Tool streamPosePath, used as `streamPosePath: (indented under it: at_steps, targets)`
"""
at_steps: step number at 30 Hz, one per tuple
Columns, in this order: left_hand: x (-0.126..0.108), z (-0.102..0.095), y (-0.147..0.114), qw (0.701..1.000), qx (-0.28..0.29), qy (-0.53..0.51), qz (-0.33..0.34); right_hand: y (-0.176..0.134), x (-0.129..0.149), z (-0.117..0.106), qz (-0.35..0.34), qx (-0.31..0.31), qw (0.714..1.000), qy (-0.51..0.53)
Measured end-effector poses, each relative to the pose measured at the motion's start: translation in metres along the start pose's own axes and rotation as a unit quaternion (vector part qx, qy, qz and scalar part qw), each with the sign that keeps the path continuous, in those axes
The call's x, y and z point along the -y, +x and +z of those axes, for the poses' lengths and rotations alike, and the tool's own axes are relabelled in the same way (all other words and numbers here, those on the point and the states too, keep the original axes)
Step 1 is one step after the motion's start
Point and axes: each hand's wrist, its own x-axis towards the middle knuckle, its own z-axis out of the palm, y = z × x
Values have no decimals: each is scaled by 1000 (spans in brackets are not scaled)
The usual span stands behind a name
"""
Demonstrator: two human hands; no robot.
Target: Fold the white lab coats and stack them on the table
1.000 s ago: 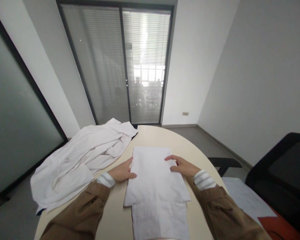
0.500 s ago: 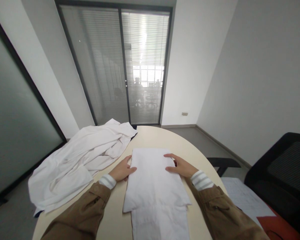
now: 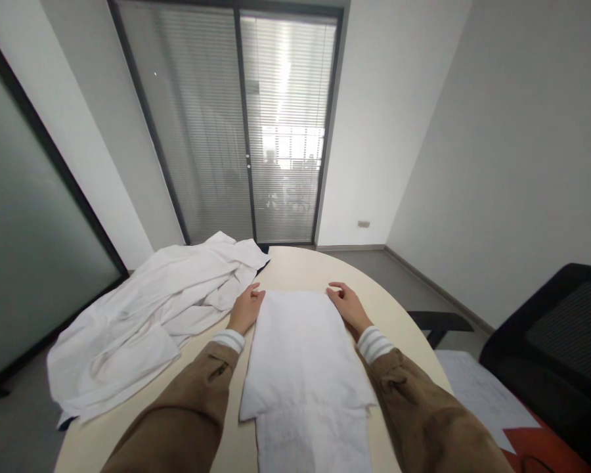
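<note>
A folded white garment (image 3: 303,368) lies flat in front of me, its wide upper part stepping in to a narrower strip that runs out of the bottom of the view. At its far left corner my left hand (image 3: 247,307) is closed, thumb and fingers on the cloth's edge. My right hand (image 3: 347,307) pinches the far right corner in much the same way, with the index finger bent over the edge. The undersides of the fingers are hidden. To the left, a second white garment (image 3: 142,315) is spread loose and rumpled, with dark cloth peeking out at its edges.
Both garments rest on a cream round-edged table (image 3: 305,266). On the right stands a black mesh chair (image 3: 556,348), with paper sheets (image 3: 482,387) and a red item (image 3: 536,447) beside it. Glass doors with blinds (image 3: 285,131) face me.
Both hands have slid away from me along the folded garment's sides to its far corners. Their fingers have drawn together there. The folded garment has hardly moved.
</note>
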Motion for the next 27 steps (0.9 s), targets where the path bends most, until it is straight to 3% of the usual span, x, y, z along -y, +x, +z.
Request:
streamPosePath:
  at_steps: [5,10,22,27]
  targets:
    - [1,5,6,999,-7,-53,-5,9,-2,7,29,26,988,146]
    - [0,6,8,990,-14,-138,-30,9,-1,7,45,8,965,260]
    - [-7,8,0,950,-21,-304,-73,-1,12,6,63,-12,936,345]
    - [-19,9,-6,893,55,-416,-165,-6,18,5,119,86,937,317]
